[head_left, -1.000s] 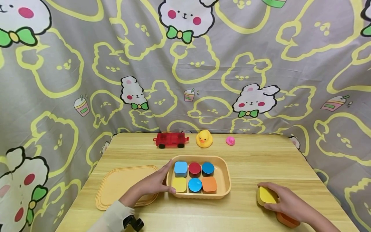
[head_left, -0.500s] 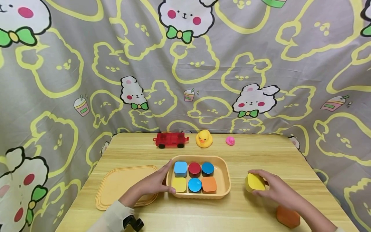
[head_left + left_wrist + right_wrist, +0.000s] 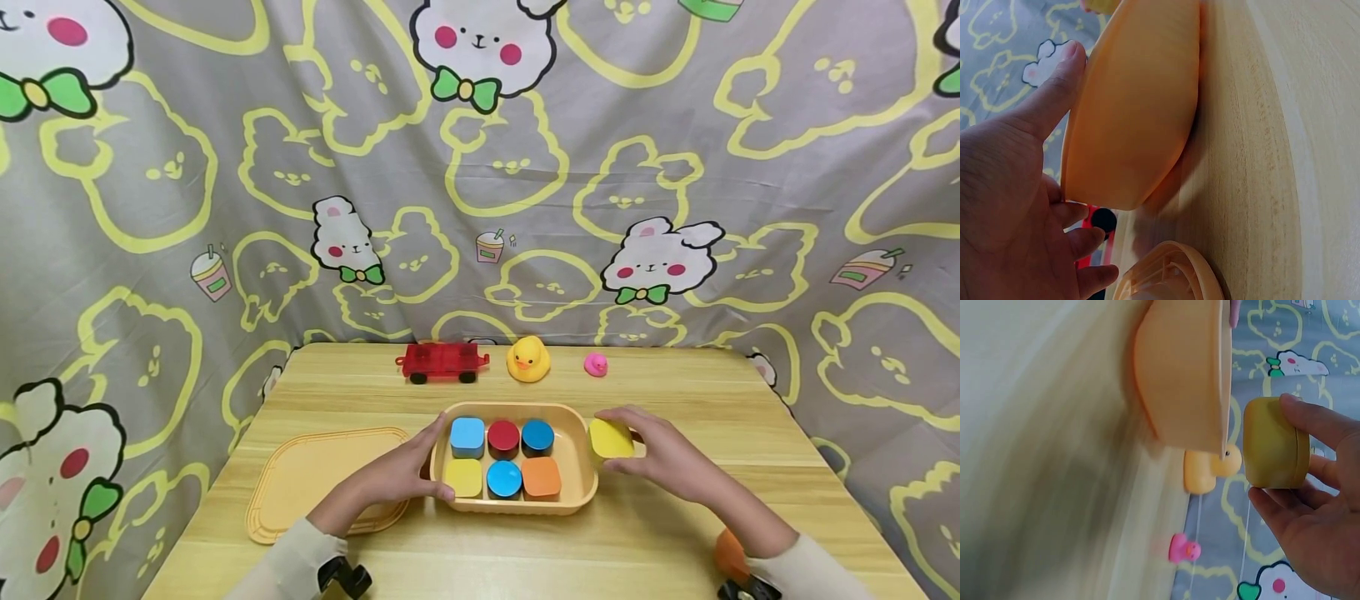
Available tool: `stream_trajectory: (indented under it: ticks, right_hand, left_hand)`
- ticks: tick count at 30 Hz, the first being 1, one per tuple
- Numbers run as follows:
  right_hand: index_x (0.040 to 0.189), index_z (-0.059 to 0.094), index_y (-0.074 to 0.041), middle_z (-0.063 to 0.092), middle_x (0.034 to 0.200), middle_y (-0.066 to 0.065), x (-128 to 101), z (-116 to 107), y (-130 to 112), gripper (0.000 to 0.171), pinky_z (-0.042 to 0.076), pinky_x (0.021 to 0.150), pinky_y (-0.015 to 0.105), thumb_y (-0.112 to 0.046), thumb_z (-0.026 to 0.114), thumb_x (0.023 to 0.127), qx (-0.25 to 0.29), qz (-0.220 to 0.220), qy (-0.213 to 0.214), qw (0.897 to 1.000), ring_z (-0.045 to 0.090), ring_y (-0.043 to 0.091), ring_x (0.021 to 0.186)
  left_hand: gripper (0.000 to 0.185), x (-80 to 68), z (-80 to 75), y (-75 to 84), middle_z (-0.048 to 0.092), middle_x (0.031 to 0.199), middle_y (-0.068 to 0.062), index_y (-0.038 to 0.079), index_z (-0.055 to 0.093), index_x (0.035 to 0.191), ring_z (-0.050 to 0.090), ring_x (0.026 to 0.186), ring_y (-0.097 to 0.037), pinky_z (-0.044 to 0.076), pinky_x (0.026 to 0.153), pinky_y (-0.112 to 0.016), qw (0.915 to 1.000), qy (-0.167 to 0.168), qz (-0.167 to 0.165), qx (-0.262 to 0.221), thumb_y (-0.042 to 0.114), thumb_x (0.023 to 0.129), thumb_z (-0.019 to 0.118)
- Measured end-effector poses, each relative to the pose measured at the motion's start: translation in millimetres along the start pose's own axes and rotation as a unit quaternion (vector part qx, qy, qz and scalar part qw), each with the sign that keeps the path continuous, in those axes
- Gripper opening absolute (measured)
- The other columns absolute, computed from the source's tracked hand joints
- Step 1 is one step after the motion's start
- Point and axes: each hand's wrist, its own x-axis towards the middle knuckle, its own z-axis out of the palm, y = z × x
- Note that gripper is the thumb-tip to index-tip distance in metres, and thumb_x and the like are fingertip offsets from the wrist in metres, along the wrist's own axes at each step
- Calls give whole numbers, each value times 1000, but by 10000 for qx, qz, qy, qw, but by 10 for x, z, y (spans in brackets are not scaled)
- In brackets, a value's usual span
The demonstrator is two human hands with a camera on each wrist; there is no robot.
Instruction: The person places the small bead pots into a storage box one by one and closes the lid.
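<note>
right hand (image 3: pixel 670 460): fingers pinch yellow block (image 3: pixel 611 439), held just right of tray (image 3: pixel 581 463) rim
left hand (image 3: pixel 401 469): fingers straight, braced on tray's left wall
free slot: tray's right end, leftward of block

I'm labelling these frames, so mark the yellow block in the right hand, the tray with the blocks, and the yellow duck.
yellow block (image 3: pixel 611 439), head view, on its top face.
tray (image 3: pixel 587 467), head view, on its right rim.
yellow duck (image 3: pixel 528 359), head view, on its body.
</note>
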Motion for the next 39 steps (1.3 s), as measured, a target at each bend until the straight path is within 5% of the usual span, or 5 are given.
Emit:
stream_trajectory:
  ticks: [14, 24, 32, 39]
  right_hand:
    - [139, 63, -5, 65, 131, 10, 374, 249, -142, 64, 52, 102, 52, -19, 89, 82, -611, -264, -87, 9977, 61, 32, 122]
    - [132, 67, -2, 66, 125, 13, 554, 422, -180, 60, 53, 99, 49, -20, 91, 80, -1672, -347, -323, 9848, 59, 31, 115]
    - [133, 66, 0, 65, 123, 13, 565, 485, -143, 62, 53, 99, 52, -20, 91, 80, -1381, -108, -358, 9897, 60, 32, 113]
    - [131, 70, -8, 68, 122, 7, 543, 653, 23, 63, 50, 99, 53, -23, 94, 75, -1084, -25, 73, 9941, 57, 28, 115]
  left_hand:
    - [121, -2, -4, 17, 10, 173, -13, 16, 1, 168, 21, 156, -38, 30, 120, -59, 10000, 7, -41, -8, 52, 85, 81]
    - [123, 7, -5, 15, 11, 172, -14, 17, 0, 168, 22, 156, -38, 31, 120, -58, 10000, 17, -32, -19, 53, 83, 82]
    - [122, 4, -7, 17, 10, 173, -13, 16, 0, 168, 20, 156, -37, 30, 120, -58, 10000, -9, -20, 12, 53, 84, 82]
    - [121, 5, -2, 16, 9, 173, -13, 17, 1, 168, 20, 156, -37, 30, 120, -58, 10000, -26, -35, -21, 52, 84, 82]
